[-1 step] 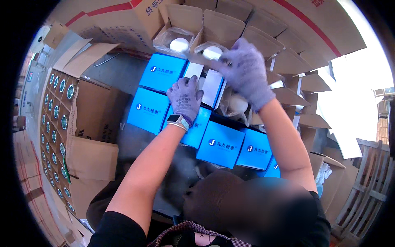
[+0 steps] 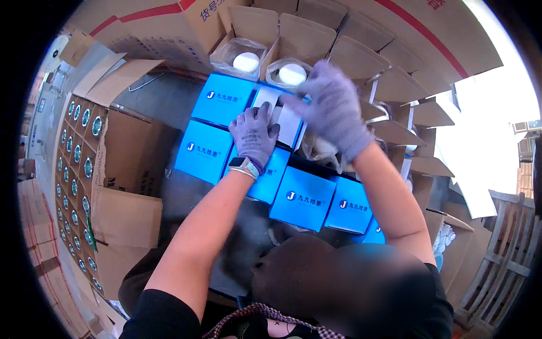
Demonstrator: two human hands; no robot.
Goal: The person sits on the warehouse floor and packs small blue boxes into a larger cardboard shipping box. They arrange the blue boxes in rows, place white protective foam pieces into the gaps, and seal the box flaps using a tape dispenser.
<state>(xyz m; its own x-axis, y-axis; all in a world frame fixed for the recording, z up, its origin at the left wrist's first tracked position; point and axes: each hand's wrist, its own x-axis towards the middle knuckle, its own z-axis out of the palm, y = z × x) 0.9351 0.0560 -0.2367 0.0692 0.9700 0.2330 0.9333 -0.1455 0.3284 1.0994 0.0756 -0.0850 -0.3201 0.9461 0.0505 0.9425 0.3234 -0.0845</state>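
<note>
Lower and nearer the open blue box (image 2: 291,125) than in the earlier frame, the right hand (image 2: 333,110) has shifted; the left hand (image 2: 254,135) looks almost unmoved.

Leftmost stands a tall carton (image 2: 125,217), its divided cells filled with round silver-ended pieces (image 2: 88,168). Next, over the left part of a dark surface (image 2: 195,195) whose edges are largely hidden, sit two closed blue boxes, one (image 2: 223,100) toward its far edge and one (image 2: 203,152) nearer the person.

Gloved and loosely spread, the left hand rests its fingertips on the open blue box's left white flap (image 2: 263,97), clenching nothing. That box lies toward the far edge, right of the far closed one; something pale shows between its flaps, too little to identify. Over its right side, the right hand is blurred, so whether it grips anything I cannot tell.

Further right, another closed box (image 2: 302,198) sits toward the near edge.

If the left hand presses hard, the flap could crease or the box skid into its neighbours; a hasty right hand could snag the plastic wrapping (image 2: 340,161) just beside it.
</note>
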